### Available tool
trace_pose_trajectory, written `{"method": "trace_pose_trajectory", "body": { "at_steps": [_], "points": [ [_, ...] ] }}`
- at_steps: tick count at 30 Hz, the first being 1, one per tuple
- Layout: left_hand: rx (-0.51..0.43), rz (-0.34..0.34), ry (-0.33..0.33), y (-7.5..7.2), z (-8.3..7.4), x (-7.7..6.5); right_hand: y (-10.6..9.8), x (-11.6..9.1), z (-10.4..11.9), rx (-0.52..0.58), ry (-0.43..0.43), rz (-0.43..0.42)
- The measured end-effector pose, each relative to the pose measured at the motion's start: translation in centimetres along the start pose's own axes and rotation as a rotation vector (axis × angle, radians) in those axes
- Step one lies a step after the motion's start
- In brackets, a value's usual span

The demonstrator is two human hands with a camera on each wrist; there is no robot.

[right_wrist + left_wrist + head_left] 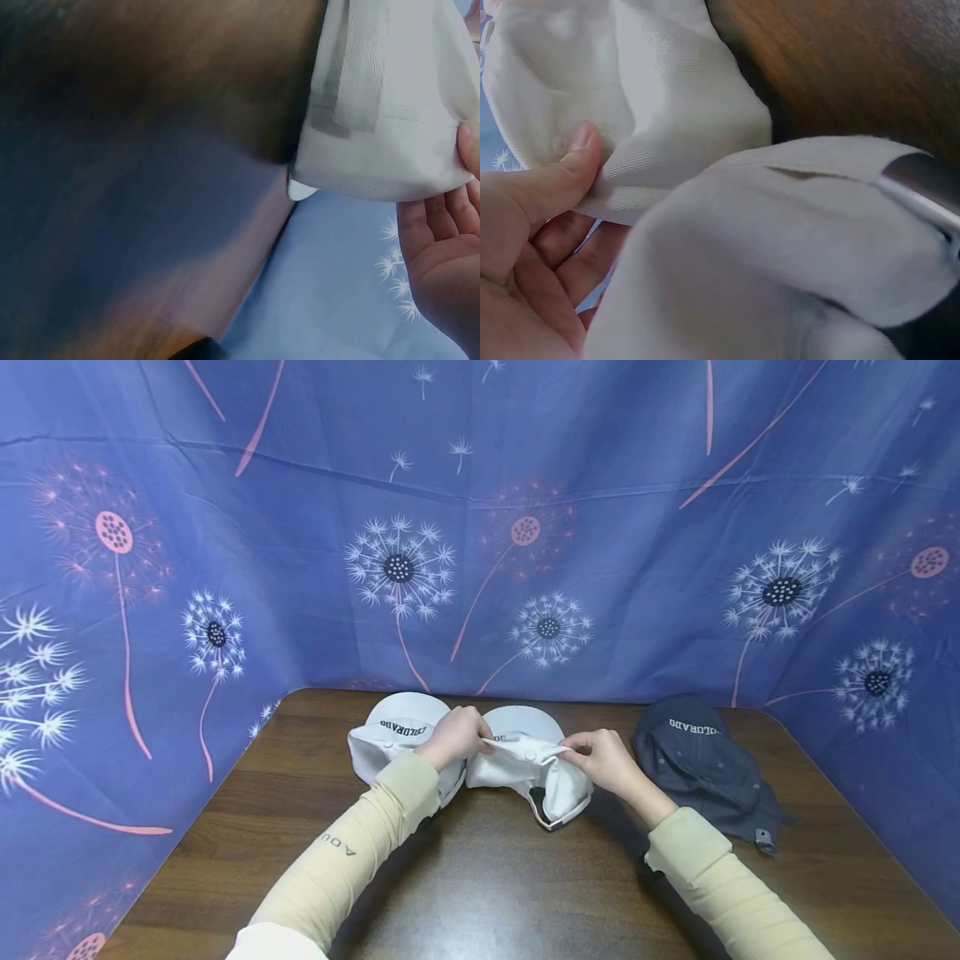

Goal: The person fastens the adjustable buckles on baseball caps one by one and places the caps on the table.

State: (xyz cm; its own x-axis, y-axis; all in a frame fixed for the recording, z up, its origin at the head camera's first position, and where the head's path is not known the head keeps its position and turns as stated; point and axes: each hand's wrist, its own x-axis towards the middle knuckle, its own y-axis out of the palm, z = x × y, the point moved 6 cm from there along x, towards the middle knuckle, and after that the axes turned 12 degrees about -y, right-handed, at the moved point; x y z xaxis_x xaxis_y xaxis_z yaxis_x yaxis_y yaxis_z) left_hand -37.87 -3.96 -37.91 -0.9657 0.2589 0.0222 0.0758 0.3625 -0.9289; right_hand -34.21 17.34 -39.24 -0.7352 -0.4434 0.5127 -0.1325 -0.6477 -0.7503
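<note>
Both hands pinch the crown of a white cap (508,770) at the middle of the table. My left hand (459,733) grips its left side, thumb on the cloth and fingers behind, as the left wrist view shows. On the right side, my right hand (602,760) pinches the crown between thumb and fingers. The fabric is stretched in a fold between them, and the strap opening hangs toward the near side. Left of it lies a second white cap (367,752) lettered COLORADO, partly covered by my left hand and forearm.
A dark grey cap (697,768) lettered COLORADO lies right of my right hand, its strap and buckle toward the near side. Everything rests on a brown wooden table (480,885). A blue dandelion-print cloth (465,568) hangs behind and along both sides.
</note>
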Motion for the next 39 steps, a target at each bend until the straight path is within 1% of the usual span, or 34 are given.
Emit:
{"method": "trace_pose_trajectory", "body": {
  "at_steps": [4,11,16,20,24,28,31,34,39],
  "points": [
    [0.014,0.011,-0.001,0.2,0.0,0.0,0.2,-0.1,-0.4,0.003,0.01,0.017],
    [0.025,0.006,0.006,0.6,-0.1,0.0,0.7,-0.3,-1.5,0.003,0.042,0.039],
    [0.065,0.002,0.03,1.2,-0.2,-0.2,1.2,-0.5,-2.1,-0.001,0.047,0.066],
    [0.075,-0.009,0.047,1.3,-0.3,-0.2,1.2,-0.5,-2.1,0.01,0.045,0.069],
    [0.047,-0.004,0.071,1.0,-0.5,-0.3,0.8,-0.6,-2.0,0.036,0.052,0.059],
    [0.01,0.01,0.104,0.7,-0.9,-0.4,0.2,-0.6,-1.8,0.09,0.05,0.056],
    [-0.021,0.027,0.105,0.4,-1.1,-0.5,-0.2,-0.7,-1.6,0.135,0.049,0.059],
    [-0.036,0.047,0.101,0.3,-1.3,-0.7,-0.8,-0.8,-1.4,0.172,0.031,0.061],
    [-0.077,0.08,0.103,-0.4,-1.6,-1.3,-2.0,-1.0,-1.0,0.132,-0.01,0.07]
  ]
}}
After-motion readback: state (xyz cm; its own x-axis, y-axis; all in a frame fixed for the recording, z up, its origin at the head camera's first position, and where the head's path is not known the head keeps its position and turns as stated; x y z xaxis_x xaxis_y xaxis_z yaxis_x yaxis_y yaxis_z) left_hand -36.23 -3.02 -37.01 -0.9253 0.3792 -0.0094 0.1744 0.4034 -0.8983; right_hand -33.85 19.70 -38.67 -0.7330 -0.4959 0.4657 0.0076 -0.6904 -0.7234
